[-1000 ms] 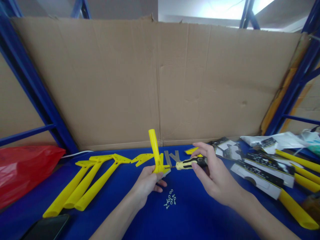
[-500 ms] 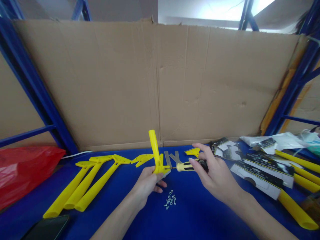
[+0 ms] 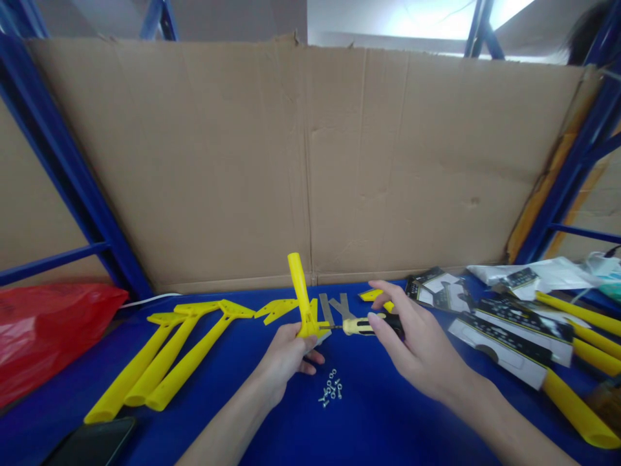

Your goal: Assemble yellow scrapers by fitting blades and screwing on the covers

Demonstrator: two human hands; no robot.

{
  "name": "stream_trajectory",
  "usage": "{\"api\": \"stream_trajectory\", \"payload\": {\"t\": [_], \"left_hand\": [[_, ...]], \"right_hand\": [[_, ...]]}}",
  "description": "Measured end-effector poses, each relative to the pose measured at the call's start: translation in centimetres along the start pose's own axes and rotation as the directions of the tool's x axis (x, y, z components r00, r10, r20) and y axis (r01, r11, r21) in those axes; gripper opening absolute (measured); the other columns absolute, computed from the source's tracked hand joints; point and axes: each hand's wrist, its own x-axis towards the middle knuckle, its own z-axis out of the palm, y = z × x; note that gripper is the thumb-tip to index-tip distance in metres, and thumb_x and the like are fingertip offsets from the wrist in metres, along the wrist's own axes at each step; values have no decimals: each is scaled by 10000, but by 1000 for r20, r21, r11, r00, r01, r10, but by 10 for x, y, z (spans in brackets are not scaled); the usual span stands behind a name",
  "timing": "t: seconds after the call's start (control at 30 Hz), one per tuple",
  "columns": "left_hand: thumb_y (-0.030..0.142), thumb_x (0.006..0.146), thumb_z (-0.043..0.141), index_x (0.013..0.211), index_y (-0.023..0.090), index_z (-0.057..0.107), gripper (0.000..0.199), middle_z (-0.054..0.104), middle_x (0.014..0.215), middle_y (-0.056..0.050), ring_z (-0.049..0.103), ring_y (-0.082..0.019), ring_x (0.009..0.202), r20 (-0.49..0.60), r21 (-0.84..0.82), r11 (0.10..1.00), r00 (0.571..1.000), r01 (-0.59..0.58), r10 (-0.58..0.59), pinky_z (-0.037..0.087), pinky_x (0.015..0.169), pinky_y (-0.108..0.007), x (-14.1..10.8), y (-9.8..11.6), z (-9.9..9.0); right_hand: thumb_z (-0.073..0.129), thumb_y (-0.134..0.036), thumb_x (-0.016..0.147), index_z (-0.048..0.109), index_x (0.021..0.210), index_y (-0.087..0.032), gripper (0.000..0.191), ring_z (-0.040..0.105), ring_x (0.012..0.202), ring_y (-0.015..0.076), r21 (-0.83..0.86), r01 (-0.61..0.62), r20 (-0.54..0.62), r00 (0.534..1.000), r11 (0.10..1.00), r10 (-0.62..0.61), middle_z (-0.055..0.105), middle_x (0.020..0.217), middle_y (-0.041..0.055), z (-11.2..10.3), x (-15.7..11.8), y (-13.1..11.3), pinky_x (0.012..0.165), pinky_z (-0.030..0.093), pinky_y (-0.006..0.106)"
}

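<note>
The left hand (image 3: 285, 353) is closed on the head end of a yellow tool handle (image 3: 299, 283), thumb uppermost, with the lower fingers partly curled beneath; the handle is held above the bench (image 3: 383, 414), shaft upward and its top leaning slightly left. The right hand (image 3: 420, 343) has a loose hold on the dark rear of a screwdriver (image 3: 358, 325), forefinger raised clear, the tool lying near level with its shank reaching the handle's head; whether the tip is seated in a screw cannot be determined. In assessment, the yellow handle appears to be moulded plastic: light, stiff, unlikely to break in normal handling, though its smooth tapered shaft could turn under torque. The broad head is judged the proper place for a firm grip, fingers kept out of the screwdriver's line; the screwdriver is best taken by its thick body. Just below the hands lies a small pile of screws and nuts (image 3: 326, 391), easily scattered. Beyond the hands are flat grey metal strips (image 3: 345, 304) and yellow head pieces (image 3: 277, 307). Further out, three similar yellow handles (image 3: 195, 356) lie to the left, and printed cards (image 3: 499, 349) with more yellow handles (image 3: 577, 404) to the right.
</note>
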Motion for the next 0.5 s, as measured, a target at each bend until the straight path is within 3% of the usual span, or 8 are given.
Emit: {"api": "stream_trajectory", "payload": {"t": [0.1, 0.27, 0.37, 0.5], "left_hand": [[166, 748, 578, 1012, 101, 619, 275, 653, 931, -85, 589, -98, 573, 6, 6, 1000, 1000, -6, 6, 416, 454, -195, 0, 0, 0], [127, 774, 512, 1029, 89, 599, 273, 644, 935, -89, 584, -97, 562, 4, 30, 1000, 1000, 4, -5, 415, 449, -202, -2, 2, 1], [125, 768, 519, 1026, 91, 602, 273, 644, 917, -83, 582, -99, 561, 4, 28, 1000, 1000, 1, -1, 415, 451, -205, -3, 3, 1], [115, 776, 508, 1017, 88, 603, 260, 637, 901, -79, 577, -95, 560, 7, 27, 1000, 1000, -5, 4, 412, 450, -201, -3, 5, 2]], "right_hand": [[411, -259, 851, 369, 1231, -154, 397, 634, 880, 242, 34, 54, -18, 998, 998, -53, 591, 1079, 149, -3, -2, -2, 687, 525, 365], [408, -253, 895, 369, 1222, -161, 342, 569, 520, 132, 145, -67, 21, 998, 987, 64, 620, 927, 90, 3, 0, -2, 502, 474, 264], [400, -330, 916, 422, 1215, -142, 354, 610, 604, 183, 79, -97, -17, 995, 992, 99, 639, 803, 74, 4, 2, -1, 578, 494, 298], [413, -288, 883, 356, 1271, -158, 414, 641, 747, 210, 58, -38, 18, 999, 998, 37, 601, 1067, 144, -2, 0, -1, 650, 523, 340]]}}
